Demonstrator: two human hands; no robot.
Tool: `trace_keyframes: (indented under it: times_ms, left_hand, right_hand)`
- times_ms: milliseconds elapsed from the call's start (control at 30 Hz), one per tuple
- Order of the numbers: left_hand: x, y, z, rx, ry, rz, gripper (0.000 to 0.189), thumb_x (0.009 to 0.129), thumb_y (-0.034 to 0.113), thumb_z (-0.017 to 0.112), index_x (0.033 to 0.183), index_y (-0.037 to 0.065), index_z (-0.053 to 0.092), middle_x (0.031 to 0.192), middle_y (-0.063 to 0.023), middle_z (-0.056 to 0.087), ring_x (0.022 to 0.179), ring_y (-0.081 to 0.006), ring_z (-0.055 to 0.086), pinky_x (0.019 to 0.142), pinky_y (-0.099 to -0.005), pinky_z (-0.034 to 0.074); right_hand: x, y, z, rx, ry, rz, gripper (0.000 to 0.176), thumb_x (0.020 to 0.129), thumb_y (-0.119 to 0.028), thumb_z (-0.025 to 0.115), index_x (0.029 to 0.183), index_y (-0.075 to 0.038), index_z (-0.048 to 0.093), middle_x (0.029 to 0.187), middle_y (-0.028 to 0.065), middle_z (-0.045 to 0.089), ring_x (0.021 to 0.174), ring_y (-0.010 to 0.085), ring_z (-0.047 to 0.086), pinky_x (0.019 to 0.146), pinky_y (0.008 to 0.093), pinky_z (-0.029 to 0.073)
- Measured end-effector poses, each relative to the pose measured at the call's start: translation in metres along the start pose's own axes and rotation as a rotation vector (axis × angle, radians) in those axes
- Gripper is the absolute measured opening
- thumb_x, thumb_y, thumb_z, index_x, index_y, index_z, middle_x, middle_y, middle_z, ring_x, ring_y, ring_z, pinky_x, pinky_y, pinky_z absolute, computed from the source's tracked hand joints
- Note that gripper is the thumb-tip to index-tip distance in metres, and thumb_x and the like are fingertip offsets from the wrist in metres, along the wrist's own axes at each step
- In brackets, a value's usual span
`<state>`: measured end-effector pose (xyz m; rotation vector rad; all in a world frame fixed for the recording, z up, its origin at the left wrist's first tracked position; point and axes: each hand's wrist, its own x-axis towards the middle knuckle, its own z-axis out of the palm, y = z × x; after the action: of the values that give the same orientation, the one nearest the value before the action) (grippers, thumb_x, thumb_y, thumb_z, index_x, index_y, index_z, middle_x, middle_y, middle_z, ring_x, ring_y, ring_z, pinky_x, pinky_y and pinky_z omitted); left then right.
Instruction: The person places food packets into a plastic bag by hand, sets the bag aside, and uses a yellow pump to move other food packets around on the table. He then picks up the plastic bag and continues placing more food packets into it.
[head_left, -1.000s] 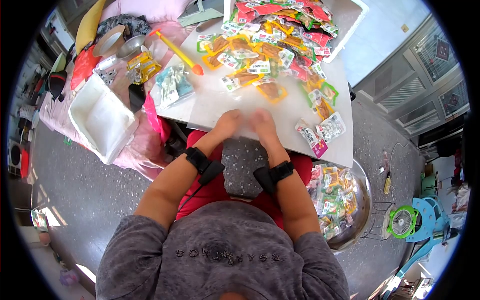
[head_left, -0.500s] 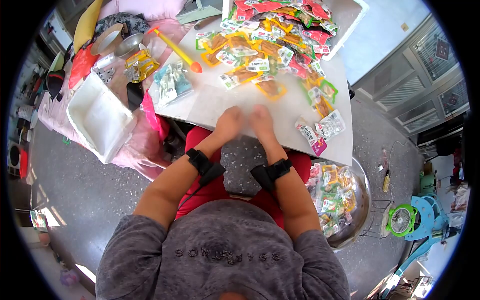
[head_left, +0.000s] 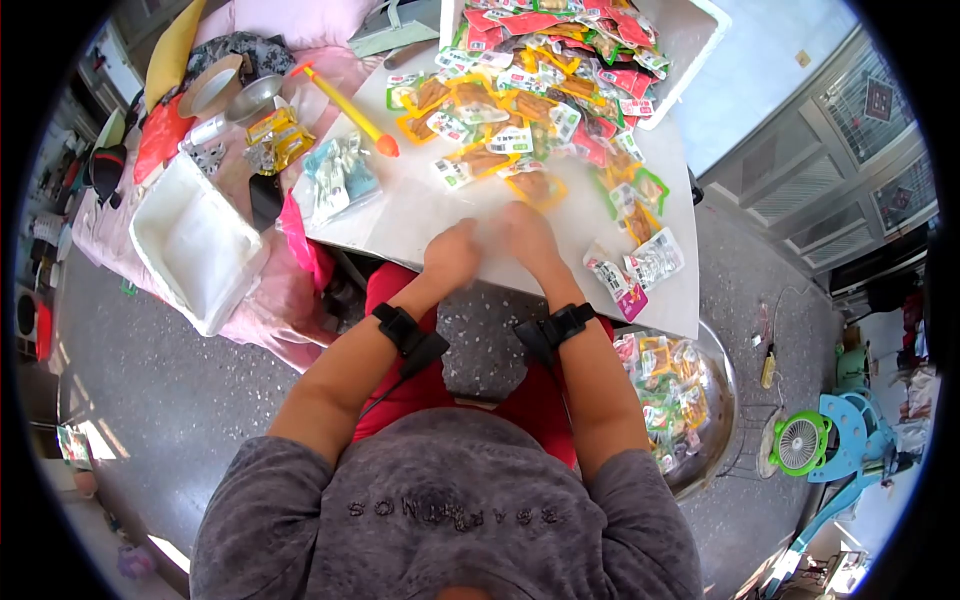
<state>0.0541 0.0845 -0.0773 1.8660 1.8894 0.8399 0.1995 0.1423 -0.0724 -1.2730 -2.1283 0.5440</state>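
Note:
My left hand is closed over the near edge of the white table, its fingers curled inward. Close beside it, my right hand is closed too, with its fingertips blurred. Whatever they grip, if anything, is hidden or too blurred to make out. Just beyond my right hand lies a yellow-edged snack packet. More yellow-edged packets spread behind it. To the right are a white-and-magenta packet and a clear-and-white packet.
A white foam box heaped with red packets stands at the back. On the left are a bag of small sachets, a yellow toy hammer-like stick and a white foam tray. A metal basin of packets sits below right.
My hands have moved slightly apart, my right hand shifting a little to the right. The view has shifted slightly. The packets on the table lie as before.

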Motion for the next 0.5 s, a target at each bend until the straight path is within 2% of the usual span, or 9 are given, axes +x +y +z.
trace_keyframes:
  times_ms: [67,167,233,300,467,500]
  left_hand:
    - [-0.001,0.002,0.000,-0.036,-0.026,-0.041,0.027,0.070,0.015,0.046,0.094,0.005,0.049,0.080,-0.0169,0.057,0.076,-0.0324,0.054,0.068,-0.0409,0.042]
    - [-0.004,0.007,-0.001,-0.047,-0.073,-0.045,0.018,0.069,0.016,0.045,0.083,0.006,0.051,0.079,-0.0165,0.056,0.077,-0.0332,0.053,0.069,-0.0429,0.041]
    - [-0.005,0.006,0.000,-0.028,-0.076,0.013,0.017,0.068,0.015,0.047,0.081,0.005,0.052,0.073,-0.0146,0.056,0.074,-0.0316,0.053,0.066,-0.0417,0.041]
    - [-0.007,0.001,0.003,0.002,-0.052,0.111,0.022,0.065,0.014,0.050,0.084,0.004,0.055,0.065,-0.0113,0.056,0.067,-0.0283,0.053,0.061,-0.0386,0.041]
    - [-0.011,0.004,0.001,0.022,-0.012,0.144,0.020,0.064,0.013,0.050,0.081,0.004,0.055,0.065,-0.0107,0.056,0.067,-0.0286,0.051,0.061,-0.0386,0.041]
    - [-0.011,0.005,0.001,0.026,-0.003,0.142,0.019,0.064,0.012,0.049,0.080,0.004,0.055,0.066,-0.0109,0.056,0.067,-0.0289,0.051,0.062,-0.0387,0.041]
  right_hand:
    - [0.014,0.010,-0.011,-0.223,0.107,0.015,0.033,0.069,-0.019,0.052,0.101,-0.011,0.051,0.098,0.0127,0.054,0.092,0.0273,0.050,0.073,0.0404,0.040]
    - [0.033,0.038,-0.010,-0.443,0.050,0.070,0.041,0.068,-0.022,0.053,0.108,-0.015,0.048,0.109,0.0094,0.049,0.102,0.0255,0.045,0.078,0.0442,0.037]
    - [0.050,0.098,0.015,-0.477,0.065,0.033,0.045,0.068,-0.023,0.053,0.112,-0.017,0.045,0.112,0.0093,0.047,0.105,0.0257,0.042,0.080,0.0460,0.035]
    - [0.051,0.090,0.011,-0.485,0.045,0.043,0.048,0.069,-0.024,0.052,0.115,-0.017,0.042,0.113,0.0097,0.046,0.106,0.0259,0.042,0.081,0.0466,0.035]
    - [0.044,0.076,0.005,-0.412,-0.079,0.118,0.052,0.070,-0.027,0.048,0.120,-0.014,0.037,0.111,0.0115,0.047,0.104,0.0265,0.043,0.079,0.0460,0.036]
    - [0.040,0.057,-0.005,-0.454,-0.130,0.151,0.049,0.071,-0.025,0.048,0.118,-0.016,0.038,0.110,0.0117,0.048,0.101,0.0272,0.046,0.078,0.0441,0.038]
